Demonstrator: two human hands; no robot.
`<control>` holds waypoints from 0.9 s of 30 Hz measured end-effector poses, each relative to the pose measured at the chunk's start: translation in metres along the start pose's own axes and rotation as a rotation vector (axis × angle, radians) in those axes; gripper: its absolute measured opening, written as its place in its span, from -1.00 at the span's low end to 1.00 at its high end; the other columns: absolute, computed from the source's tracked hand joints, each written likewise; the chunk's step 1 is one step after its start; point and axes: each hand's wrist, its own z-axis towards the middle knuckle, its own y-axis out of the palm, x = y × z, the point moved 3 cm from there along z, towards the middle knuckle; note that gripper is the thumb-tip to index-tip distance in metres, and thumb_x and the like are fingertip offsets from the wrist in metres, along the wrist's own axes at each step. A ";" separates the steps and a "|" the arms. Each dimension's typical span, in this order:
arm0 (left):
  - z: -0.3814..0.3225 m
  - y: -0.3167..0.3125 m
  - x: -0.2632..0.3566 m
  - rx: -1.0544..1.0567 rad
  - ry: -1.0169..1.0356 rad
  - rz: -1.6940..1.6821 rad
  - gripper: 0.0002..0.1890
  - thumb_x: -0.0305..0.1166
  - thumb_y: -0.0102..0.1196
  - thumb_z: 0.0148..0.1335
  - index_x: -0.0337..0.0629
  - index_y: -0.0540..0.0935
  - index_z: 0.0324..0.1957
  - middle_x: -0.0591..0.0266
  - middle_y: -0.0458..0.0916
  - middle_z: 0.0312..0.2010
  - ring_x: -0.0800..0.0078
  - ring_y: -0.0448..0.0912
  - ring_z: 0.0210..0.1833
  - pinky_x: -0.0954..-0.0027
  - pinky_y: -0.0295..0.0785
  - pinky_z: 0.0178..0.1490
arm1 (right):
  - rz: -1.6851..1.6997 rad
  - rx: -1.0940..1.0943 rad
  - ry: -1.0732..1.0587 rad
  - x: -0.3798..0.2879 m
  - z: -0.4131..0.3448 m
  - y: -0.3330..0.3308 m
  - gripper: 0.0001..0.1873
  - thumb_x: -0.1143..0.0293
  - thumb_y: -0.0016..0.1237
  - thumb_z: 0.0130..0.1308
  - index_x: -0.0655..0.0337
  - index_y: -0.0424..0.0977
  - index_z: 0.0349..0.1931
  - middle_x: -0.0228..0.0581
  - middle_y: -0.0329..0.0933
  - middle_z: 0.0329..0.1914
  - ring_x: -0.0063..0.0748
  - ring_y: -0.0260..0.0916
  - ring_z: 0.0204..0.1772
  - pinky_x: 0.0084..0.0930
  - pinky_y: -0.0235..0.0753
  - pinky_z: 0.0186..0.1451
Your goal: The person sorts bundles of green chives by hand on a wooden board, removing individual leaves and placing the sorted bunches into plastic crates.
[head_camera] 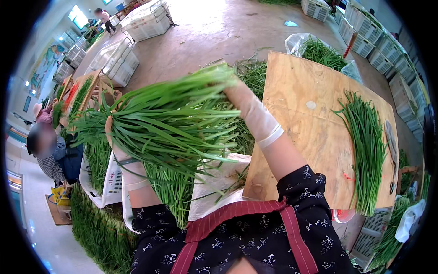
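Observation:
My left hand (110, 128), in a pale glove with a cuff, grips a large bunch of Chinese chives (171, 126) by its leafy end. The stems fan out to the right. At the upper right of the bunch, my gloved right hand (227, 85) is blurred and closes around the upper stems; its fingers are partly hidden by them. Under the bunch, more chives (172, 191) lie in front of my body beside a white cloth (205, 202). To the right, a neat bundle of chives (368, 154) lies on a wooden board (297, 137).
A white plastic basket (111, 185) of chives stands at left, near a seated person (51, 150). Loose trimmings (251, 75) cover the floor beyond the board. Scissors (392, 187) and a grey cloth (390, 140) lie at the board's right edge. Stacked crates (362, 44) line the far right.

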 end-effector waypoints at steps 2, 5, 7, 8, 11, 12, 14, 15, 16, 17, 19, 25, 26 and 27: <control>-0.008 0.017 -0.015 0.112 -0.032 0.109 -0.54 -0.19 -0.25 0.28 -0.32 0.39 0.08 0.07 0.45 0.03 0.25 0.43 0.04 0.22 0.29 0.17 | 0.097 0.129 0.030 -0.013 0.007 0.001 -0.79 0.28 -0.14 0.23 0.18 0.49 -0.29 -0.36 0.49 -0.48 -0.60 0.34 -0.56 -0.70 0.32 -0.59; -0.011 0.008 -0.017 0.232 -0.092 0.165 -0.51 -0.16 -0.30 0.29 -0.32 0.36 0.11 0.07 0.48 0.00 0.24 0.48 -0.03 0.21 0.38 0.06 | 0.203 0.122 0.172 -0.020 0.009 0.001 -0.80 0.26 -0.12 0.23 0.17 0.48 -0.30 -0.42 0.43 -0.56 -0.62 0.31 -0.61 -0.73 0.22 -0.65; -0.018 0.016 -0.018 0.244 -0.036 0.205 -0.52 -0.16 -0.29 0.29 -0.31 0.37 0.11 0.07 0.49 -0.02 0.24 0.49 -0.05 0.21 0.39 0.04 | 0.206 0.039 0.210 -0.019 0.010 -0.004 -0.78 0.25 -0.11 0.23 0.18 0.47 -0.28 -0.45 0.40 -0.59 -0.63 0.30 -0.62 -0.72 0.22 -0.66; -0.017 0.016 -0.017 0.169 -0.056 0.159 -0.54 -0.17 -0.25 0.27 -0.28 0.40 0.08 0.07 0.50 -0.04 0.23 0.50 -0.08 0.20 0.40 0.02 | 0.213 -0.009 0.200 -0.016 0.009 -0.010 -0.77 0.24 -0.11 0.22 0.19 0.46 -0.26 -0.46 0.39 -0.60 -0.64 0.30 -0.63 -0.71 0.23 -0.66; -0.019 0.006 -0.011 0.098 -0.050 0.049 -0.56 -0.17 -0.21 0.26 -0.26 0.43 0.05 0.07 0.52 -0.06 0.21 0.52 -0.10 0.18 0.42 0.00 | 0.489 -0.082 -0.011 -0.007 0.006 -0.039 -0.72 0.24 -0.10 0.24 0.20 0.44 -0.15 -0.44 0.38 -0.54 -0.63 0.34 -0.55 -0.68 0.36 -0.40; -0.013 0.007 -0.013 0.017 -0.058 -0.027 -0.58 -0.16 -0.19 0.25 -0.24 0.45 0.02 0.07 0.53 -0.07 0.19 0.51 -0.09 0.15 0.41 0.03 | 0.654 -0.092 -0.136 0.008 0.012 -0.080 -0.73 0.25 -0.08 0.23 0.20 0.46 -0.16 -0.36 0.44 -0.43 -0.61 0.36 -0.49 -0.63 0.36 -0.28; -0.015 0.015 -0.014 0.055 -0.020 0.000 -0.57 -0.15 -0.20 0.25 -0.22 0.45 0.02 0.07 0.53 -0.07 0.17 0.51 -0.08 0.12 0.40 0.05 | 0.591 -0.072 -0.180 0.018 0.009 -0.099 -0.70 0.23 -0.06 0.21 0.20 0.47 -0.13 -0.25 0.51 -0.27 -0.55 0.38 -0.34 -0.56 0.35 -0.09; -0.017 0.017 -0.011 0.074 0.003 0.017 -0.57 -0.15 -0.20 0.25 -0.21 0.45 0.03 0.07 0.53 -0.07 0.16 0.51 -0.07 0.10 0.39 0.05 | 0.357 -0.035 -0.107 0.017 -0.005 -0.091 -0.67 0.20 -0.06 0.21 0.20 0.46 -0.10 -0.23 0.51 -0.23 -0.51 0.39 -0.25 -0.55 0.34 -0.03; -0.019 0.007 -0.006 0.041 0.005 -0.008 -0.57 -0.14 -0.21 0.25 -0.20 0.45 0.03 0.06 0.51 -0.05 0.14 0.50 -0.06 0.07 0.37 0.07 | 0.128 -0.008 -0.031 0.020 -0.016 -0.079 -0.63 0.17 -0.06 0.21 0.20 0.45 -0.06 -0.21 0.51 -0.18 -0.48 0.40 -0.15 -0.53 0.33 0.04; -0.018 0.004 -0.007 0.071 0.013 -0.009 -0.58 -0.14 -0.20 0.25 -0.20 0.46 0.01 0.05 0.51 -0.05 0.14 0.49 -0.06 0.08 0.36 0.08 | -0.303 -0.208 -0.050 0.007 -0.027 -0.059 -0.49 0.06 -0.05 0.19 0.22 0.40 0.03 -0.11 0.42 0.03 -0.35 0.25 0.16 -0.44 0.22 0.21; -0.017 0.008 -0.012 0.125 0.014 -0.008 -0.58 -0.12 -0.19 0.23 -0.21 0.48 -0.03 0.04 0.51 -0.07 0.15 0.48 -0.06 0.11 0.35 0.08 | -0.675 -0.434 -0.128 0.013 -0.028 -0.043 -0.35 -0.15 -0.09 0.12 0.19 0.39 0.06 -0.02 0.31 0.15 -0.17 0.12 0.29 -0.33 0.10 0.30; -0.017 0.017 -0.025 0.159 0.082 -0.016 -0.57 -0.12 -0.20 0.23 -0.23 0.48 -0.03 0.05 0.50 -0.04 0.15 0.46 -0.03 0.10 0.33 0.10 | -0.330 -0.199 0.063 0.013 -0.021 0.023 -0.55 0.11 0.03 0.16 0.27 0.45 -0.07 -0.19 0.50 -0.11 -0.44 0.37 -0.02 -0.52 0.33 0.07; -0.017 0.021 -0.026 0.159 0.073 0.012 -0.56 -0.12 -0.20 0.23 -0.24 0.48 -0.03 0.05 0.49 -0.03 0.15 0.46 -0.02 0.11 0.33 0.11 | -0.223 -0.197 0.044 0.012 -0.026 0.025 -0.60 0.16 0.03 0.17 0.27 0.46 -0.09 -0.25 0.51 -0.16 -0.50 0.38 -0.08 -0.55 0.34 0.03; -0.016 0.021 -0.026 0.142 0.069 0.006 -0.55 -0.11 -0.20 0.23 -0.25 0.47 -0.03 0.05 0.49 -0.03 0.16 0.46 -0.03 0.11 0.33 0.11 | -0.116 -0.196 0.028 0.012 -0.031 0.028 -0.64 0.21 0.03 0.18 0.27 0.47 -0.11 -0.30 0.52 -0.20 -0.56 0.39 -0.13 -0.58 0.35 0.00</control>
